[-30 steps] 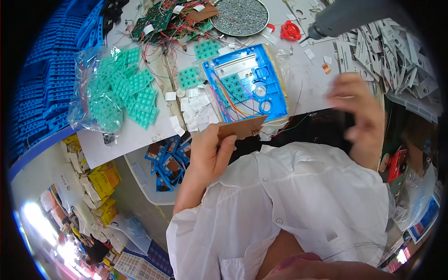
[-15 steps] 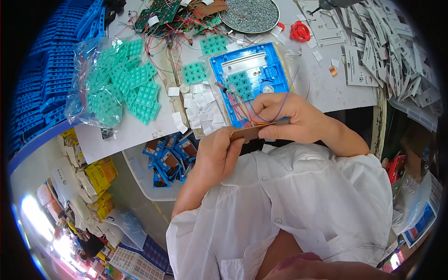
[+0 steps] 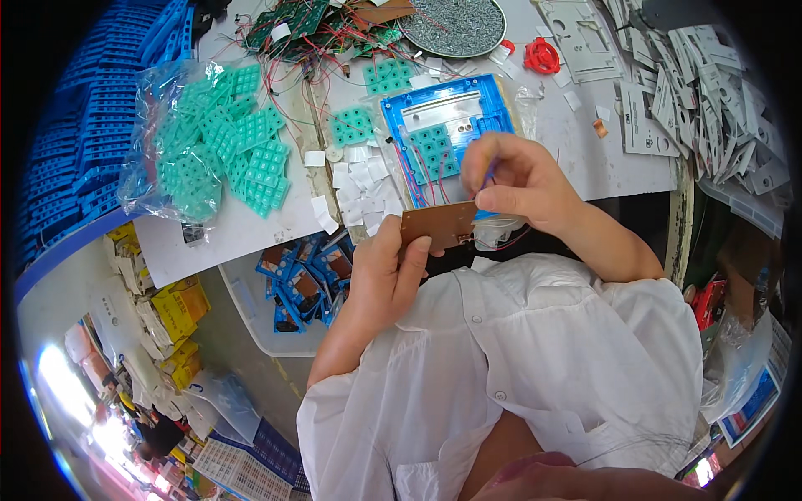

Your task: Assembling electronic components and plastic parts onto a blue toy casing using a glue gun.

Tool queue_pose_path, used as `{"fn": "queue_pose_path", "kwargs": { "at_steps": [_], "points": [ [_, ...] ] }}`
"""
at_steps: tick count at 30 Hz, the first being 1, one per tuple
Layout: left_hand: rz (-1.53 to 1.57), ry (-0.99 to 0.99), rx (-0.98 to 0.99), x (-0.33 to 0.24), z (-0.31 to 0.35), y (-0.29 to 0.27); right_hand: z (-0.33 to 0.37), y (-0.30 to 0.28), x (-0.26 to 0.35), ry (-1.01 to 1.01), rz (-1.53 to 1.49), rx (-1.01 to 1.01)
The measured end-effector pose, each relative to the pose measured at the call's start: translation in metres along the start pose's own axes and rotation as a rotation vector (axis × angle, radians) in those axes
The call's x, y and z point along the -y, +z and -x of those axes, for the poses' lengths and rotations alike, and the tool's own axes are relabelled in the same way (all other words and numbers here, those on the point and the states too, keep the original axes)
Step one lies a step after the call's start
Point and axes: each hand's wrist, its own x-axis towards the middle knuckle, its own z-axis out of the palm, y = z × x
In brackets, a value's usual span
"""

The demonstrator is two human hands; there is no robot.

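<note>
My left hand [image 3: 386, 271] grips a brown circuit board [image 3: 436, 225] by its left end, thumb on the near side. The board is tilted, with its bare brown face showing and thin wires running off it. Above its right end, my right hand [image 3: 525, 185] is closed with thumb and forefinger around a purple wire [image 3: 489, 174]. Just beyond the board lies a blue plastic housing [image 3: 493, 93] with a clear window strip. A green rubber keypad [image 3: 433, 150] sits inside it. My right hand covers the housing's near right part.
Left on the table is a plastic bag of green keypads [image 3: 200, 167]; blue housings [image 3: 83, 167] are stacked beyond. White paper pieces [image 3: 363, 188], wired circuit boards [image 3: 292, 25], a dish of screws [image 3: 455, 25] and white panels [image 3: 668, 92] surround the work. A bin [image 3: 251, 313] stands below.
My right hand has lifted off the board's right end, fingers drawn up with the wire. The board has turned so that more of its brown face shows. My left hand keeps its hold.
</note>
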Motion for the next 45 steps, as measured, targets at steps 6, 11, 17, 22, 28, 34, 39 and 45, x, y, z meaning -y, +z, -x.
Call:
{"fn": "queue_pose_path", "kwargs": {
  "at_steps": [6,11,17,22,28,34,39,45],
  "points": [
    [-0.075,0.062,0.041,0.003,-0.001,0.004,-0.013,0.005,0.014,0.219,0.402,0.275],
    [0.197,-0.128,0.03,-0.012,-0.002,0.007,-0.023,0.0,0.015,0.046,0.577,0.281],
    [0.697,-0.241,0.039,-0.011,0.015,0.005,-0.034,-0.006,0.027,0.032,0.732,0.126],
    [0.822,-0.174,0.055,-0.005,0.021,0.017,-0.05,-0.022,0.026,-0.094,1.017,0.088],
    [0.754,-0.121,0.166,0.005,0.021,0.022,-0.061,-0.022,0.026,-0.104,1.163,0.145],
    [0.678,-0.116,0.202,0.012,0.017,0.019,-0.066,-0.027,0.03,-0.116,1.229,0.194],
    [0.641,-0.082,0.231,0.013,0.012,0.022,-0.07,-0.025,0.039,-0.068,1.216,0.223],
    [0.704,-0.081,0.207,0.011,0.005,0.022,-0.086,-0.024,0.03,-0.205,1.287,0.198]
  ]
}}
